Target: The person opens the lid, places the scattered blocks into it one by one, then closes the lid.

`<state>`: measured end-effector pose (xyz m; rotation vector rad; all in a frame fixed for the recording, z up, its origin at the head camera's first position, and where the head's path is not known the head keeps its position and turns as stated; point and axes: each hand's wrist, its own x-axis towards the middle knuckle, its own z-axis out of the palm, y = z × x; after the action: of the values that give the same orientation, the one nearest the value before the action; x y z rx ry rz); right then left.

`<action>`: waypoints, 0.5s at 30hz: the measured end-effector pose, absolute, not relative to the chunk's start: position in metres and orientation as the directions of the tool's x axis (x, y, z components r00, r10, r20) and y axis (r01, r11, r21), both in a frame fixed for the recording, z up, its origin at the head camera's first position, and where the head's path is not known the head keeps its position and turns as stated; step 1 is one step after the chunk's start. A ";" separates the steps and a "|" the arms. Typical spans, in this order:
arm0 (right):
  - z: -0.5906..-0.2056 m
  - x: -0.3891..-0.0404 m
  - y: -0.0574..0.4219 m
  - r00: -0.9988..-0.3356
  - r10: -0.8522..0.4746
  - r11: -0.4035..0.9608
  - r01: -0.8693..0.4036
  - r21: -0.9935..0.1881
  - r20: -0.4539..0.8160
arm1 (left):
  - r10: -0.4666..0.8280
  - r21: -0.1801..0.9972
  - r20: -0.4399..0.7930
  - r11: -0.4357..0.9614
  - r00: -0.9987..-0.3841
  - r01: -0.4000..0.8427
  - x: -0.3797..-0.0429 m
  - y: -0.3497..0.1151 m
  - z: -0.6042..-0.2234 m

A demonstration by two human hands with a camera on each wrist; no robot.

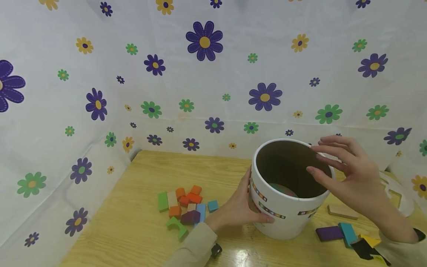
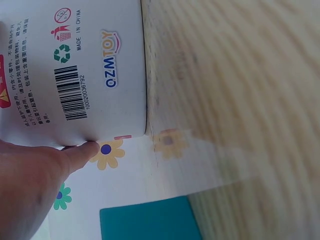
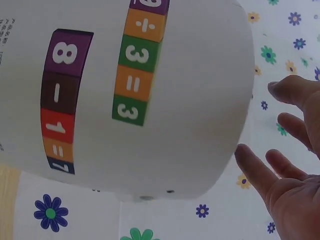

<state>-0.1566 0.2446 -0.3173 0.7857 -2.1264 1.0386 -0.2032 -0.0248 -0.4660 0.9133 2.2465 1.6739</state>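
Observation:
A white toy bucket (image 1: 283, 228) with printed number sums stands on the table near the middle right, its open top tilted toward me. My left hand (image 1: 238, 207) grips its left side, thumb across the front and fingers round the back. In the left wrist view, that hand (image 2: 35, 175) lies against the bucket wall near a barcode. My right hand (image 1: 353, 167) hovers at the bucket's right rim, fingers spread and holding nothing. Loose fingers of the right hand (image 3: 295, 175) also show beside the rim in the right wrist view. Something coloured (image 1: 281, 189) shows deep inside the bucket.
Left of the bucket lies a cluster of wooden blocks, including a green arch (image 1: 176, 227) and a purple block (image 1: 191, 217). To its right are a purple plank (image 1: 329, 233), a teal block (image 1: 347, 234) and a white lid (image 1: 405, 196) with cut-outs. Flowered cloth (image 1: 230, 74) hangs behind.

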 end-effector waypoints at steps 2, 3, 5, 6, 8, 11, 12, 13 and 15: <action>-0.316 -0.154 0.253 -0.616 -0.215 0.521 -0.729 -0.444 0.758 | 0.576 0.918 0.198 0.174 -0.793 0.355 -0.203 -0.025 -0.466; -0.315 -0.153 0.258 -0.609 -0.210 0.529 -0.729 -0.435 0.765 | 0.574 0.920 0.192 0.177 -0.796 0.350 -0.203 -0.025 -0.466; -0.315 -0.150 0.269 -0.608 -0.210 0.565 -0.714 -0.413 0.765 | 0.569 0.920 0.187 0.185 -0.801 0.345 -0.203 -0.025 -0.467; -0.316 -0.149 0.275 -0.613 -0.208 0.592 -0.699 -0.401 0.762 | 0.568 0.919 0.187 0.186 -0.801 0.346 -0.202 -0.025 -0.467; -0.320 -0.145 0.287 -0.635 -0.204 0.660 -0.651 -0.375 0.745 | 0.567 0.918 0.191 0.185 -0.801 0.350 -0.202 -0.024 -0.467; -0.331 -0.138 0.303 -0.688 -0.174 0.762 -0.547 -0.346 0.704 | 0.568 0.916 0.202 0.179 -0.798 0.359 -0.202 -0.024 -0.468; -0.336 -0.137 0.308 -0.711 -0.163 0.785 -0.514 -0.347 0.684 | 0.567 0.915 0.203 0.180 -0.798 0.361 -0.202 -0.024 -0.468; -0.342 -0.135 0.313 -0.726 -0.155 0.801 -0.490 -0.345 0.670 | 0.565 0.915 0.204 0.182 -0.800 0.361 -0.202 -0.025 -0.468; -0.354 -0.133 0.323 -0.757 -0.149 0.822 -0.452 -0.346 0.636 | 0.562 0.913 0.203 0.186 -0.802 0.362 -0.202 -0.025 -0.468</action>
<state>-0.1327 0.3235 -0.3538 0.4393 -2.3927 0.6550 -0.2016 -0.0248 -0.4677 0.8981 2.2767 1.6719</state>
